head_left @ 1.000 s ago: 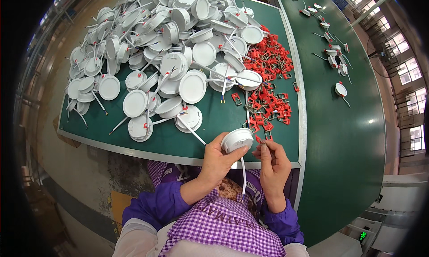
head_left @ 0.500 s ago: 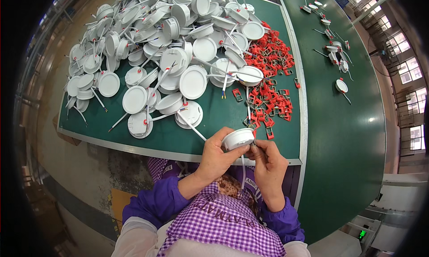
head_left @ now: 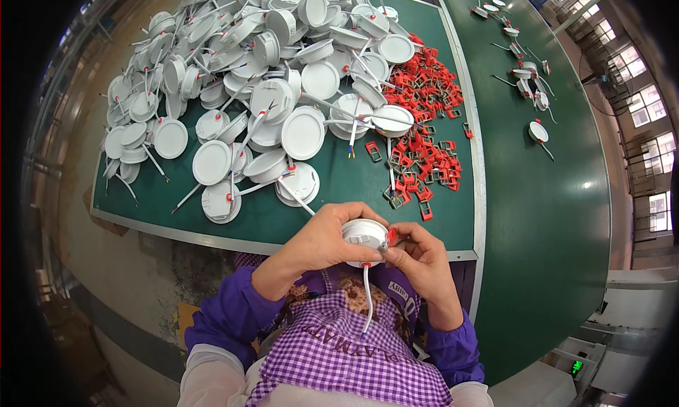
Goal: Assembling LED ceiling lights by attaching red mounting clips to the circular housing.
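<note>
Between my two hands is a round white downlight (head_left: 365, 237), held in front of the table's near edge, with its white cable dangling down over my apron. My left hand (head_left: 318, 239) is closed around its left side, thumb along the lower rim. At the light's right side, my right hand (head_left: 422, 260) pinches a red-capped spring clip (head_left: 392, 237) against the housing. Fingers hide most of the clip, so whether it is seated I cannot tell. Beyond my hands lies a heap of red clips with metal frames (head_left: 428, 163).
A large pile of white downlights (head_left: 262, 89) with cables covers the left and middle of the green table (head_left: 276, 231). A metal edge strip (head_left: 472, 145) runs along its right side. Past it, a long green surface (head_left: 537, 265) carries several more downlights (head_left: 538, 132).
Both hands have come slightly nearer to me with the downlight, which is now tilted so its cable side shows. A red clip now shows in my right fingers.
</note>
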Action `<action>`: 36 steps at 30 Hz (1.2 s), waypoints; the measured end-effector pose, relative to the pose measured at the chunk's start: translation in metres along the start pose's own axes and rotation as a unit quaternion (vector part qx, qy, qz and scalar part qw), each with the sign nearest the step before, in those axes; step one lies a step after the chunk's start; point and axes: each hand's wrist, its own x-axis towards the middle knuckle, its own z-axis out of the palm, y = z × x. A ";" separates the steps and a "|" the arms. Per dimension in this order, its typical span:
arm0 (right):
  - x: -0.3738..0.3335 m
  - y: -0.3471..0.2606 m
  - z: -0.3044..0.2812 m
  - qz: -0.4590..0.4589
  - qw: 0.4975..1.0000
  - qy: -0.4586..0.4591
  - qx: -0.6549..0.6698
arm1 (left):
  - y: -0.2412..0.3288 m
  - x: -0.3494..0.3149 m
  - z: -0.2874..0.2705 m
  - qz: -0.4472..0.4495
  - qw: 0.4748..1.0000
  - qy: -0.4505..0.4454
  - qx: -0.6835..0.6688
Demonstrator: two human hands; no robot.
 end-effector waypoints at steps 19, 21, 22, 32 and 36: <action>0.035 0.020 -0.051 -0.120 0.842 0.245 -0.465 | -0.024 0.005 0.023 0.019 0.958 0.094 -0.270; 0.041 0.024 -0.053 -0.123 0.849 0.223 -0.463 | -0.019 0.008 0.025 0.002 0.936 0.109 -0.334; 0.043 0.025 -0.053 -0.125 0.855 0.200 -0.462 | -0.018 0.007 0.025 -0.015 0.909 0.124 -0.398; 0.008 -0.001 -0.027 -0.018 0.983 0.151 -0.100 | -0.030 0.008 0.031 -0.057 0.857 0.114 -0.499; 0.002 0.010 -0.006 -0.137 0.969 0.200 0.039 | -0.036 0.012 0.042 -0.043 0.866 0.132 -0.480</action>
